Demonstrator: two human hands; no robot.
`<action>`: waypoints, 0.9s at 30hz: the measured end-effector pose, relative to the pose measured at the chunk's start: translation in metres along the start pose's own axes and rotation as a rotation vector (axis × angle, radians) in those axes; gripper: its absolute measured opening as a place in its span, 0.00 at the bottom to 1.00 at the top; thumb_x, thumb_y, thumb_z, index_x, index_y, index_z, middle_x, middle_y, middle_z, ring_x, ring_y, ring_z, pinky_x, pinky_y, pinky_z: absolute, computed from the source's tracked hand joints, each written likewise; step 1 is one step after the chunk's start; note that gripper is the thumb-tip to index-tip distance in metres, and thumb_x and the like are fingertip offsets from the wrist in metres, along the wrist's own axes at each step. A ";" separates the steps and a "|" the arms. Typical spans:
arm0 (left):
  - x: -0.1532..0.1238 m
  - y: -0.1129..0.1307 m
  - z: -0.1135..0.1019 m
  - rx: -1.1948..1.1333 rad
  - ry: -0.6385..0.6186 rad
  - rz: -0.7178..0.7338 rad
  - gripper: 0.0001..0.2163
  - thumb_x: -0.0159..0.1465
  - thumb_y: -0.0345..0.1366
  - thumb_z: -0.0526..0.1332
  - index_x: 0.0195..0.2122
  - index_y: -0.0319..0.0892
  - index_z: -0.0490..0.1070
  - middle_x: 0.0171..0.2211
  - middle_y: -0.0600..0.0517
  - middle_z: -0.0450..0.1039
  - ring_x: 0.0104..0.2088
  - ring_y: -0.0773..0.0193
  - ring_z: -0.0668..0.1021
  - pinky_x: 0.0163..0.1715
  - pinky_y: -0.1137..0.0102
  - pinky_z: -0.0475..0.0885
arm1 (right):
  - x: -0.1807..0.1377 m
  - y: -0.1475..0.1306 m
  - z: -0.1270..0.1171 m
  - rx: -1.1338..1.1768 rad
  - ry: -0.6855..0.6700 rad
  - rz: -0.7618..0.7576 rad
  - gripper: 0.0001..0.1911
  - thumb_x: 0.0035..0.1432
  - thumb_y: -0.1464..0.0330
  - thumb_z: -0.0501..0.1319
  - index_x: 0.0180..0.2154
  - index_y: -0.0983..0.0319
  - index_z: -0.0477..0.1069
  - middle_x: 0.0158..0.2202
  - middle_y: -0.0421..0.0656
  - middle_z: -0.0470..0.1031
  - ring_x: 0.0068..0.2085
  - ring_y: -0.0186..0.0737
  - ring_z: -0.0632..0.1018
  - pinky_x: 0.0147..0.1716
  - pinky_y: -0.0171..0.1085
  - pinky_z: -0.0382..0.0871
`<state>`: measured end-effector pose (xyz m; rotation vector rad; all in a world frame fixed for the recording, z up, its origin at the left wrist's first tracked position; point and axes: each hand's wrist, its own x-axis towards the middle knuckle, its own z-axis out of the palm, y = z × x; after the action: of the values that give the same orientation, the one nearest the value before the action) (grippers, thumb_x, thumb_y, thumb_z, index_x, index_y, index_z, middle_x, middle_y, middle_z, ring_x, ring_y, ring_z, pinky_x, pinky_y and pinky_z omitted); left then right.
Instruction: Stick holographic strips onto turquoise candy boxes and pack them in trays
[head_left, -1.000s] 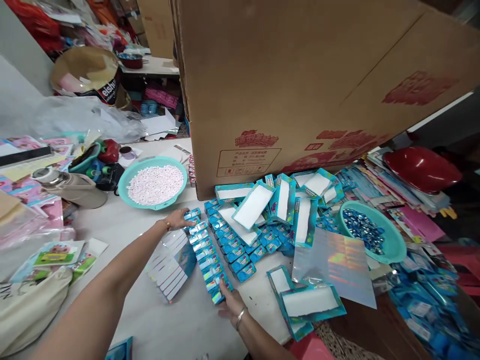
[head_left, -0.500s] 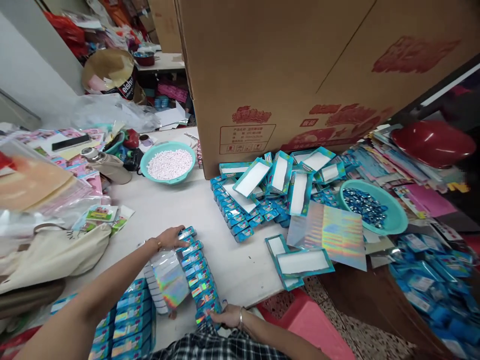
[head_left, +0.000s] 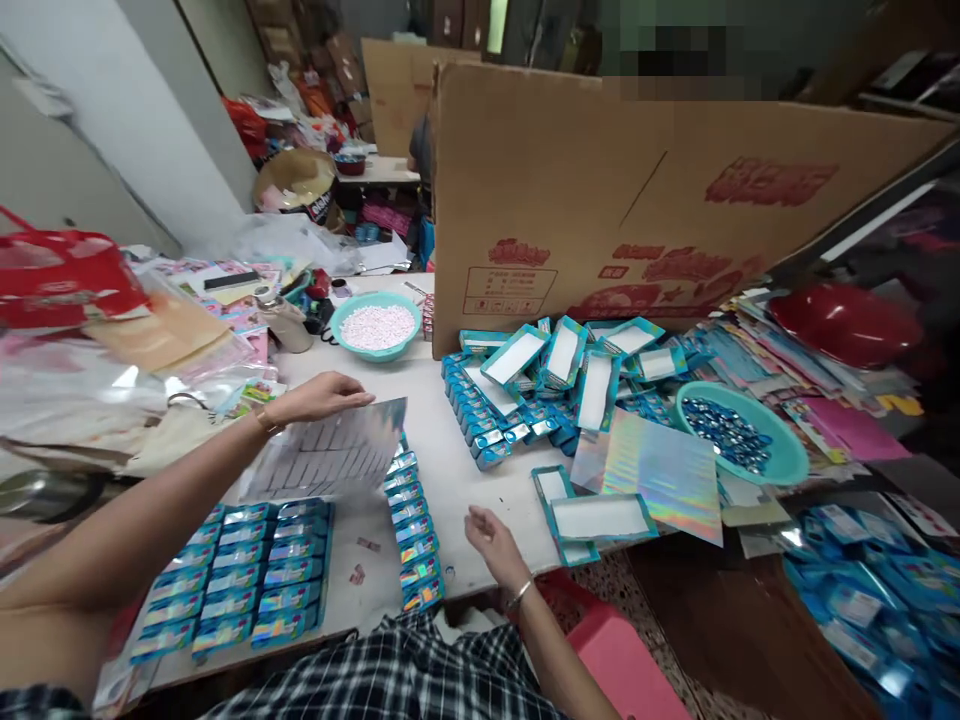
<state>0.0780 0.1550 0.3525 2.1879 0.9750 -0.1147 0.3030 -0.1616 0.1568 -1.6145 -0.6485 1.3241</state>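
Observation:
My left hand (head_left: 319, 395) holds a shiny holographic sheet (head_left: 330, 462) lifted a little above the white table (head_left: 442, 470). Below its right edge lies a row of small blue boxes (head_left: 411, 535), running toward the table's front edge. My right hand (head_left: 491, 540) hovers just right of that row, fingers loosely curled, holding nothing. A block of several blue boxes packed side by side (head_left: 244, 575) lies at the front left, under my left forearm.
A big cardboard box (head_left: 637, 200) stands behind a heap of blue boxes and open trays (head_left: 555, 380). Teal bowl of white pieces (head_left: 376, 325), teal bowl of blue pieces (head_left: 739, 435). Another holographic sheet (head_left: 660, 475) lies right of the row. Bags and papers crowd the left.
The row of blue boxes was slid toward the table's front edge. Both hands let go of it; my left hand lifted the holographic sheet. The camera view pulled back.

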 end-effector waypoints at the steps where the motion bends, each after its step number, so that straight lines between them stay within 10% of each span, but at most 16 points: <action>1: -0.010 0.024 -0.002 -0.055 -0.014 0.038 0.24 0.58 0.58 0.57 0.30 0.39 0.76 0.23 0.54 0.69 0.25 0.66 0.68 0.25 0.74 0.59 | 0.002 -0.024 0.000 -0.013 0.001 -0.138 0.34 0.51 0.54 0.65 0.57 0.61 0.65 0.55 0.51 0.71 0.57 0.48 0.71 0.51 0.44 0.67; 5: -0.026 0.100 0.020 -0.253 -0.169 0.229 0.21 0.60 0.53 0.59 0.30 0.37 0.76 0.21 0.56 0.65 0.23 0.70 0.63 0.23 0.74 0.55 | 0.001 -0.126 -0.001 -0.220 0.178 -0.647 0.46 0.50 0.57 0.68 0.65 0.58 0.51 0.66 0.51 0.56 0.65 0.50 0.60 0.59 0.49 0.60; 9: -0.022 0.132 0.049 -0.426 -0.333 0.318 0.20 0.61 0.52 0.60 0.32 0.37 0.77 0.23 0.54 0.67 0.25 0.69 0.65 0.26 0.74 0.58 | -0.014 -0.183 -0.016 -0.432 0.125 -0.862 0.30 0.51 0.60 0.68 0.55 0.58 0.68 0.55 0.48 0.70 0.57 0.46 0.70 0.55 0.43 0.64; 12: -0.015 0.141 0.056 -0.469 -0.416 0.342 0.20 0.57 0.53 0.63 0.36 0.38 0.78 0.23 0.54 0.70 0.24 0.68 0.67 0.25 0.73 0.60 | -0.033 -0.190 -0.032 -0.503 0.010 -0.840 0.10 0.58 0.61 0.63 0.35 0.60 0.75 0.34 0.40 0.75 0.39 0.37 0.75 0.41 0.35 0.68; 17: -0.009 0.163 0.065 -0.240 -0.440 0.539 0.23 0.47 0.47 0.72 0.43 0.45 0.79 0.36 0.51 0.78 0.35 0.58 0.75 0.35 0.71 0.68 | -0.062 -0.188 -0.061 -0.422 -0.092 -0.612 0.15 0.60 0.59 0.61 0.26 0.62 0.71 0.21 0.34 0.62 0.25 0.30 0.64 0.24 0.28 0.57; 22: 0.002 0.179 0.109 -0.438 -0.600 0.490 0.18 0.58 0.50 0.64 0.42 0.44 0.79 0.36 0.50 0.78 0.33 0.60 0.76 0.34 0.71 0.69 | -0.075 -0.185 -0.088 -0.473 -0.022 -0.536 0.12 0.61 0.61 0.59 0.33 0.61 0.73 0.26 0.37 0.70 0.30 0.35 0.70 0.29 0.31 0.62; 27: 0.023 0.185 0.145 -0.708 -0.773 0.333 0.15 0.57 0.48 0.65 0.36 0.41 0.78 0.26 0.55 0.75 0.22 0.69 0.69 0.24 0.74 0.64 | -0.089 -0.183 -0.097 -0.944 0.204 -0.841 0.21 0.61 0.67 0.60 0.56 0.54 0.67 0.53 0.45 0.72 0.54 0.46 0.70 0.59 0.51 0.53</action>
<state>0.2482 -0.0088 0.3465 1.4166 0.1534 -0.3625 0.3971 -0.1866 0.3603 -1.7809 -1.7425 0.1908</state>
